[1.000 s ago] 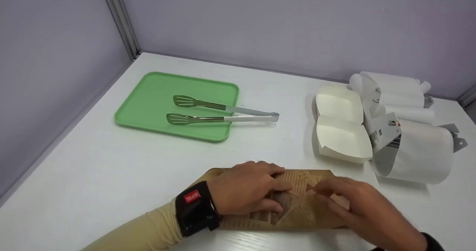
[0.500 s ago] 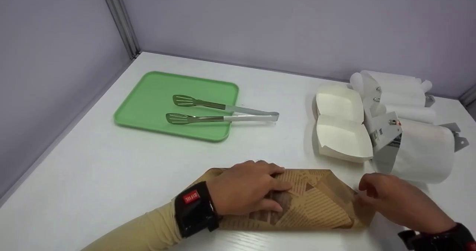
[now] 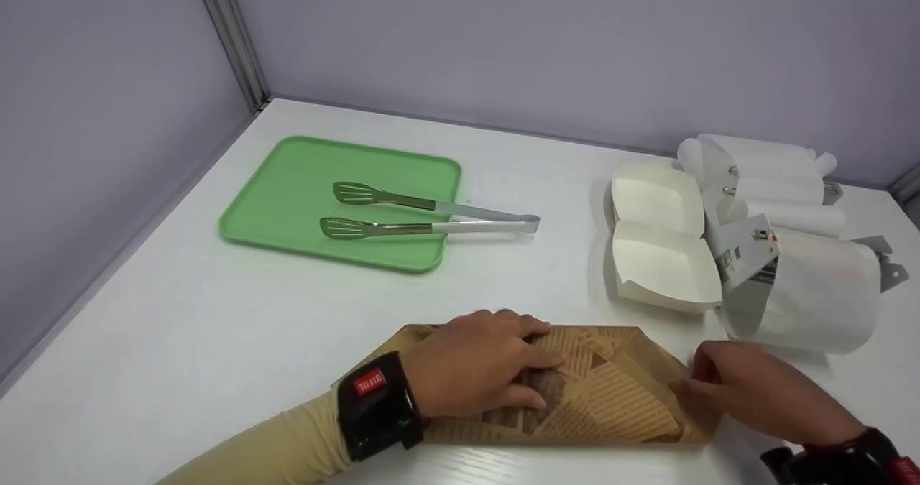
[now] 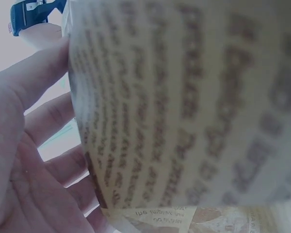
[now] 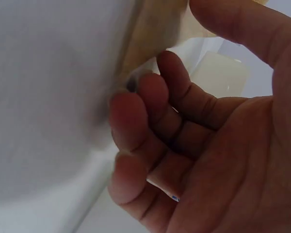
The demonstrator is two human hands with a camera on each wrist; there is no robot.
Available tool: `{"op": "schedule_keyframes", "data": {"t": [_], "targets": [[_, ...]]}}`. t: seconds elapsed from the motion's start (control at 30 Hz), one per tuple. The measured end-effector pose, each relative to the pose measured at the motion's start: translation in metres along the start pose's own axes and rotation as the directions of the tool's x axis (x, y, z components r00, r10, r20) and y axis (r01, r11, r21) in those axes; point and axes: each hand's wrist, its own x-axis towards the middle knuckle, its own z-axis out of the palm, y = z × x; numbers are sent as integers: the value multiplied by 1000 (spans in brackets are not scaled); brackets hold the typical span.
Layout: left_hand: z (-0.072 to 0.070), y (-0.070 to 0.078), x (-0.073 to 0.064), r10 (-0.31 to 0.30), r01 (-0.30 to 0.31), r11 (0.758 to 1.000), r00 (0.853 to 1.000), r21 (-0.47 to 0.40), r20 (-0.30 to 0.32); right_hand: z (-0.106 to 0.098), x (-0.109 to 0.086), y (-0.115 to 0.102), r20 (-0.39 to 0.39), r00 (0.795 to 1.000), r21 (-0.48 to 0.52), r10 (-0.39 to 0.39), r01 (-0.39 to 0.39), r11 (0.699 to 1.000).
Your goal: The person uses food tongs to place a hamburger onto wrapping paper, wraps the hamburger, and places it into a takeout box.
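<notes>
A folded sheet of brown newsprint-patterned wrapping paper [image 3: 611, 391] lies at the front of the white table, its right end slanting to a narrower flap. My left hand [image 3: 478, 363] rests across the paper's left and middle part, fingers spread and pressing from above. Printed text on the paper [image 4: 150, 107] fills most of the left wrist view, beside the relaxed fingers. At the right end, my right hand [image 3: 765, 388] pinches the paper's edge, thumb on top. The right wrist view has the fingers [image 5: 128, 119] curled close to the table under that flap.
Behind lies a green tray [image 3: 287, 197], with metal tongs [image 3: 485, 220] resting across its right edge. An opened white takeaway box [image 3: 661, 269] stands at the right. Beside it are white rolls [image 3: 819, 291] on metal holders. Walls bound the table at back and left.
My right hand has moved right from the paper's middle to its right end, uncovering the folded flap, then slightly inward holding it. My left hand has stayed in place.
</notes>
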Motion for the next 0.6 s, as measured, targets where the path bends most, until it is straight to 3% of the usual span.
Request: {"op": "schedule_keyframes", "data": {"t": [0.27, 0.43, 0.6], "targets": [[0, -1, 1, 1, -1, 1000, 1000, -10, 2, 0, -1, 3, 65, 997, 126, -39, 31, 992], [0, -1, 1, -4, 5, 1000, 1000, -13, 7, -3, 1, 9, 92, 993, 108, -67, 57, 992], [0, -1, 1, -3, 3, 1000, 1000, -11, 5, -6, -1, 14, 67, 986, 77, -155, 149, 986]]}}
